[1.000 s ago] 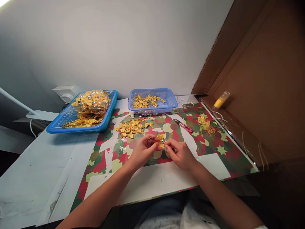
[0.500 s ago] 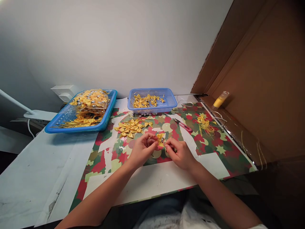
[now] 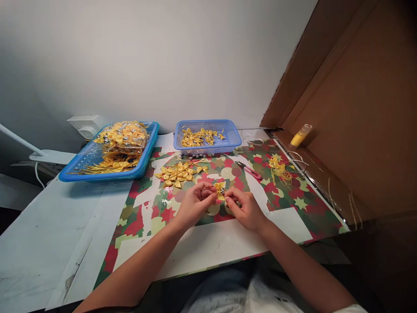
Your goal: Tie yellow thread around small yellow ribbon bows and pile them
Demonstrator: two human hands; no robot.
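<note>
My left hand (image 3: 193,204) and my right hand (image 3: 246,208) meet over the patterned mat (image 3: 293,204), both pinching one small yellow ribbon bow (image 3: 220,189) with a tiny silver bead at its centre. A thin gold thread loop shows by my left fingertips. Just beyond my hands lies a loose pile of yellow bows (image 3: 179,173). The fingers of both hands are curled tight around the bow.
A small blue basket (image 3: 234,130) with bows stands at the back centre, silver beads in front of it. A larger blue tray (image 3: 81,167) holds bagged bows at the left. Pink snips (image 3: 250,171), yellow thread scraps (image 3: 278,167), a glue bottle (image 3: 301,135) and a cardboard wall (image 3: 358,108) are on the right.
Both hands stay on the bow with only slight finger shifts. The view has drifted a little, nothing else moved.
</note>
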